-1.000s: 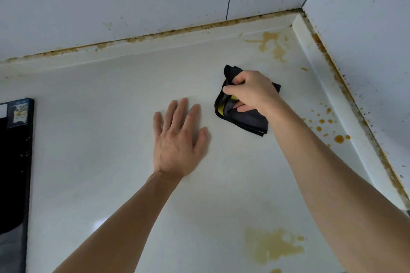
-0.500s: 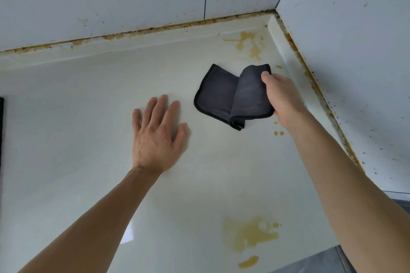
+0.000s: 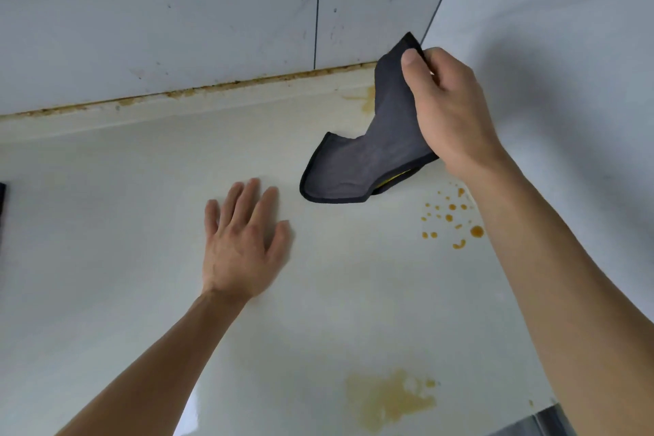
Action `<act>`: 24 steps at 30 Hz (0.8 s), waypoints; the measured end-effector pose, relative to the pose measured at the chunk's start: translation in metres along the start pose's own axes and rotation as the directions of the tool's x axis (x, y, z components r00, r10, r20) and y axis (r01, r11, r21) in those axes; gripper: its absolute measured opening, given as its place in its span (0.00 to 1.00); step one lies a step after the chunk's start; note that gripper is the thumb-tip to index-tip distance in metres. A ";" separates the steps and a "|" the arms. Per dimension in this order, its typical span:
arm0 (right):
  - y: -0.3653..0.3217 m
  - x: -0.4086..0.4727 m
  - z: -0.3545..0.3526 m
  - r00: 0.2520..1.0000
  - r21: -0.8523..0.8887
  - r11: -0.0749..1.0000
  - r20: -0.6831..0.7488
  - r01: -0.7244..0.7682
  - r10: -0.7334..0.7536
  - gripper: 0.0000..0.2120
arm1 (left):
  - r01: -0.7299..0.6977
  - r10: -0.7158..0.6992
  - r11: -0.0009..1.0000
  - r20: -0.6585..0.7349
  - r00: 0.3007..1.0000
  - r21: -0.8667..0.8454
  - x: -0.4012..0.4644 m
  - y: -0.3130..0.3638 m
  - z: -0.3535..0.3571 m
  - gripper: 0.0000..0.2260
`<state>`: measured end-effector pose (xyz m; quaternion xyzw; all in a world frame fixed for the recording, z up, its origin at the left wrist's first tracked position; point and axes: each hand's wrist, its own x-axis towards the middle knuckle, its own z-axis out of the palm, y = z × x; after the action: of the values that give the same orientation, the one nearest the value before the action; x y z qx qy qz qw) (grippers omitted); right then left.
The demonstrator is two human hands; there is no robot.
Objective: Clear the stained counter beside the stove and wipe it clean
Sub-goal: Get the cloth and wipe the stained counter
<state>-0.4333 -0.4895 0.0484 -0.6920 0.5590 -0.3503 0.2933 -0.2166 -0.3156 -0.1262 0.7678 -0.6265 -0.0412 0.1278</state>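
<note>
Stained white counter is lying under my left hand, fingers spread flat. My right hand is pinching a dark grey cloth by its top corner, lower edge draping just beyond my left fingertips, near orange droplets.

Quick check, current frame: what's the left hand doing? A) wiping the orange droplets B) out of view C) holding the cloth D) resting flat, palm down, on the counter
D: the left hand lies flat with fingers spread on the counter, while the right hand pinches the dark cloth; the orange droplets sit untouched.
</note>
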 end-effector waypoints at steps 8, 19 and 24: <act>-0.053 0.002 -0.037 0.989 0.049 0.989 -0.037 0.142 -0.140 0.19 | 0.008 -0.008 1.000 0.000 1.000 -0.029 -0.001 -0.001 0.000 0.24; -0.010 -0.094 0.100 0.910 0.001 0.999 0.412 0.047 -0.044 0.16 | 0.004 -0.004 1.000 0.025 1.000 -0.009 0.001 0.001 -0.005 0.20; 0.020 -0.099 0.098 0.933 0.104 0.992 0.358 -0.067 0.025 0.12 | 0.007 -0.008 1.000 -0.006 1.000 -0.011 -0.001 0.000 -0.002 0.23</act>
<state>-0.3779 -0.3954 -0.0402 -0.7127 0.4915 -0.2438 0.4371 -0.2164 -0.3141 -0.1245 0.7695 -0.6230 -0.0428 0.1337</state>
